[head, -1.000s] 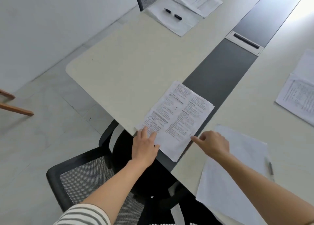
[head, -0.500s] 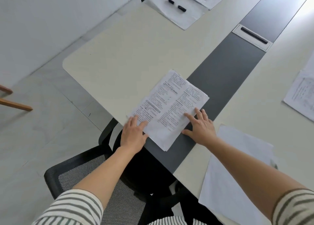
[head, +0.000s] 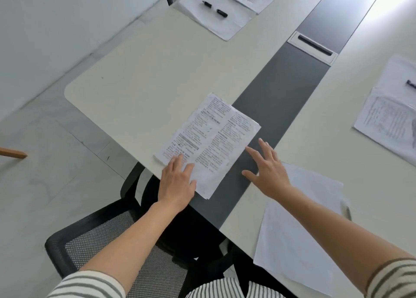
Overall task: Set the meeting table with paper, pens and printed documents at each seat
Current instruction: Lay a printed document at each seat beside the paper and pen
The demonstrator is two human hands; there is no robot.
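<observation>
The cream worktop (head: 157,72) has a printed page (head: 209,144) under the left grip (head: 177,180), a blank sheet (head: 292,252) behind the right grip (head: 267,174), and more papers (head: 225,27) far ahead.

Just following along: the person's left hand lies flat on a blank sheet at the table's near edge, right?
Not blank: the head view shows the left hand flat on a printed document covered in text, at the near edge of the table.

Both hands (head: 176,180) (head: 267,174) flat, fingers spread

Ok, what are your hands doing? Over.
Left hand flat on printed document. Right hand open beside it. Nothing in the way.
</observation>
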